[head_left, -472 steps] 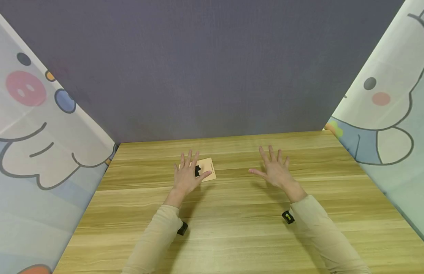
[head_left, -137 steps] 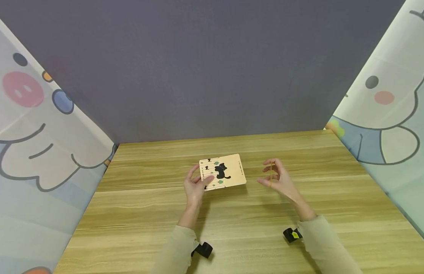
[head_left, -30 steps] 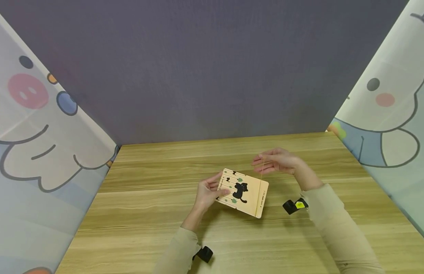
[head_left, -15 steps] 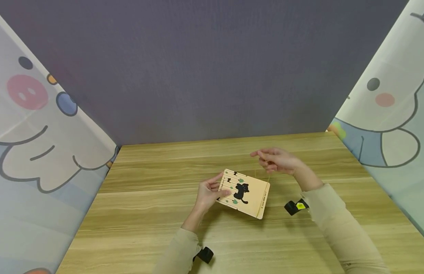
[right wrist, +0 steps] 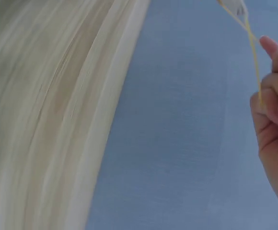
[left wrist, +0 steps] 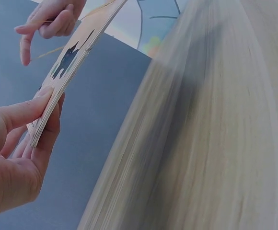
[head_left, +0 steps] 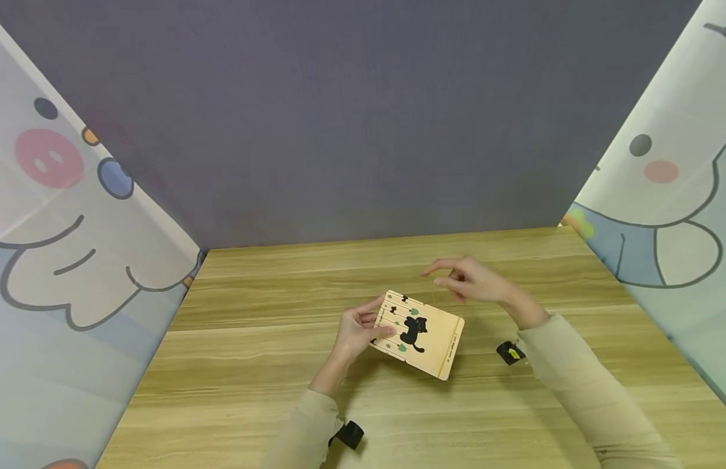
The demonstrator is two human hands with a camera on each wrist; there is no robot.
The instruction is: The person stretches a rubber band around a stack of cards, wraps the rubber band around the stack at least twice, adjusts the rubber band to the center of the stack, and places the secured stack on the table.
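My left hand (head_left: 352, 337) pinches a small cream notebook (head_left: 430, 329) with a black cat on its cover, thumb on top and fingers beneath. The notebook is tilted above the table. A thin yellow rubber band (right wrist: 255, 60) runs round its right end and crosses itself between there and my right hand (head_left: 473, 280). In the left wrist view the band stretches to the fingertip of that hand's extended index finger (left wrist: 26, 55). The other fingers of my right hand are curled, with the band hooked on them in the right wrist view.
The wood-grain table (head_left: 251, 365) lies under both hands, with a dark grey panel (head_left: 363, 130) standing behind it. Cartoon-printed curtains (head_left: 52, 260) flank both sides. Each wrist carries a small black camera (head_left: 349, 434).
Since the first frame, the notebook has been lifted from the table and the band brought round its right end. In the last second my right hand has turned, fingers curling and index pointing, crossing the band.
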